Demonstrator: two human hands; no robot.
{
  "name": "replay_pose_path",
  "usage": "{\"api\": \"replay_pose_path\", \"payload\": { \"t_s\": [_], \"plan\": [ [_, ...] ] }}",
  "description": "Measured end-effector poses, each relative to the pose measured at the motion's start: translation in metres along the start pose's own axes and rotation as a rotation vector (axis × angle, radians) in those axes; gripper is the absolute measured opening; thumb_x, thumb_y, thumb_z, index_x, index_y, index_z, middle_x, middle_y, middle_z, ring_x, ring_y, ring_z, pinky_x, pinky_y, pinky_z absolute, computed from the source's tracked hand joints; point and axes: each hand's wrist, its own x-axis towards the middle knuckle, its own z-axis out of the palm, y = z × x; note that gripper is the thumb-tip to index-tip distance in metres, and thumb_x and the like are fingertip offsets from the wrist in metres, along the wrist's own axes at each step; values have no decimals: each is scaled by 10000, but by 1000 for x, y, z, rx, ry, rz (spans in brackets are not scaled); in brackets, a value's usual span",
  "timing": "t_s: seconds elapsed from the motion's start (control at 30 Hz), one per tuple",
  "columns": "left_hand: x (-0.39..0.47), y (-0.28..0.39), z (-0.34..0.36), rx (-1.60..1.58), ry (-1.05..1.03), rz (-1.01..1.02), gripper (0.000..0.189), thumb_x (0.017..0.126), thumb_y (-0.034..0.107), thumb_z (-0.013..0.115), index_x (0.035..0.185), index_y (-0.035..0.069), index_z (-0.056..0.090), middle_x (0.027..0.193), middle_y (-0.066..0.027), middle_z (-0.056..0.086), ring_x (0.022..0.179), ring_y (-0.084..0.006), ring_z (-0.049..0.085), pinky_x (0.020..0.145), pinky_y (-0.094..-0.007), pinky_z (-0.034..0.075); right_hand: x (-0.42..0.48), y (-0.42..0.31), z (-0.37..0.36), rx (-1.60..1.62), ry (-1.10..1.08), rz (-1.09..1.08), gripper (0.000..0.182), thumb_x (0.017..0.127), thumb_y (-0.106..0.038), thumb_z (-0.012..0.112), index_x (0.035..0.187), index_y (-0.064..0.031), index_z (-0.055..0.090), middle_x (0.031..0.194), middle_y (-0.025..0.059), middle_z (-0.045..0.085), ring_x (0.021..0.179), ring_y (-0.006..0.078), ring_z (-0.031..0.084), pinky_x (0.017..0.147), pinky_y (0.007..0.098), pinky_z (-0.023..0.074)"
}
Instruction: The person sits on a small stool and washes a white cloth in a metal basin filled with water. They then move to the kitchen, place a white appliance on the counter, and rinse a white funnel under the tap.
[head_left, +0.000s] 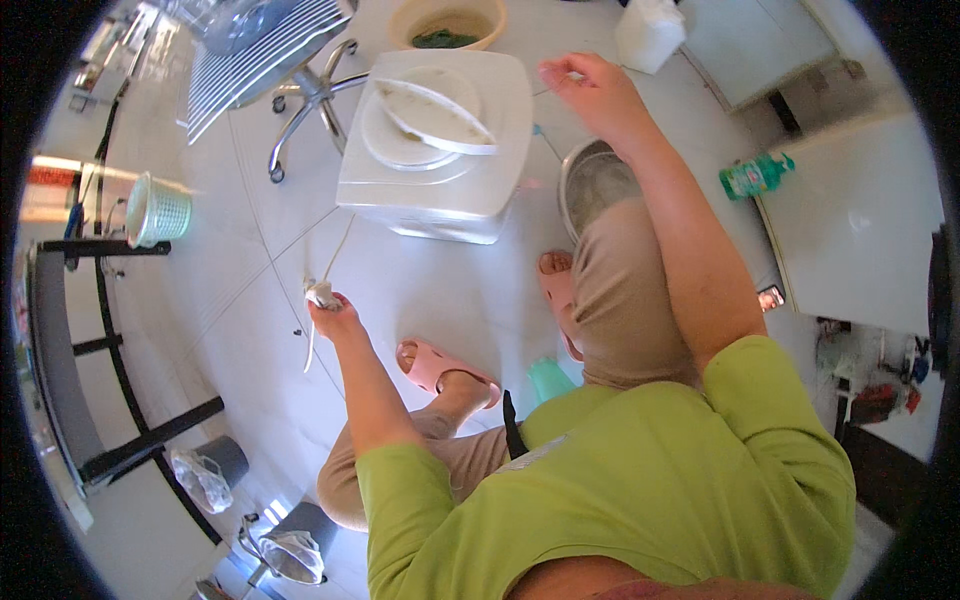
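Note:
My left hand (336, 316) grips a bunched white cord (322, 294); one thin length runs up toward the boxy white appliance (435, 187), another hangs down. On the appliance's top lies a round disc (405, 154), with a curved white strip (442, 120), stained in places, across it. My right hand (596, 90) is raised beside the appliance's right side, fingers loosely bent and nothing visible in them. Under that forearm, partly hidden by my knee, stands a round metal bucket (568, 187) holding what looks like cloudy water.
A tan basin (401, 26) with dark green material stands behind the appliance. A wheeled chair base (319, 90) is at upper left. A green pump bottle (754, 178) lies beside a white cabinet (855, 217). Lined waste bins (307, 525) and a mesh basket (159, 210) are at left.

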Motion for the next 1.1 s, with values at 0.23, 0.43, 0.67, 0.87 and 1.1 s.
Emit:
{"api": "replay_pose_path", "payload": {
  "t_s": [0.23, 0.43, 0.67, 0.87, 1.1],
  "plan": [
    [-45, 7, 22, 131, -165, -72, 223, 871, 276, 439, 966, 102, 540, 970, -28, 575, 842, -160, 543, 640, -303, 472, -122, 94, -76, 431, -204, 486, 623, 852, -617, 298, 998, -107, 624, 1209, 65, 500, 1039, 185, 444, 845, 352, 337],
    [-40, 33, 26, 242, -230, -141, 225, 869, 248, 429, 969, 93, 556, 927, -42, 603, 786, -164, 576, 612, -279, 485, -213, 135, -79, 737, -403, 659, 779, 800, -710, 189, 1108, -103, 570, 1359, 75, 349, 1246, 198, 274, 1006, 409, 203],
    [-57, 30, 71, 405, -216, -88, 188, 852, 209, 444, 951, 108, 569, 922, -25, 604, 789, -159, 579, 621, -283, 486, -280, 172, -100, 707, -410, 837, 807, 804, -704, 162, 1247, -103, 468, 1379, 42, 309, 1280, 194, 218, 1042, 431, 128],
    [-64, 23, 93, 508, -235, -32, 197, 852, 212, 431, 951, 114, 570, 893, -24, 600, 778, -162, 580, 620, -286, 488, -338, 204, -108, 879, -418, 884, 814, 801, -710, 178, 1285, -102, 416, 1411, 124, 233, 1307, 241, 167, 1017, 540, 95],
    [-84, 16, 104, 565, -127, 13, 211, 846, 223, 429, 929, 112, 589, 923, -40, 614, 800, -181, 593, 625, -317, 504, -381, 199, -118, 783, -574, 964, 754, 837, -661, 205, 1312, -104, 387, 1341, 44, 387, 1287, 236, 229, 1043, 471, 113]
  ]
}}
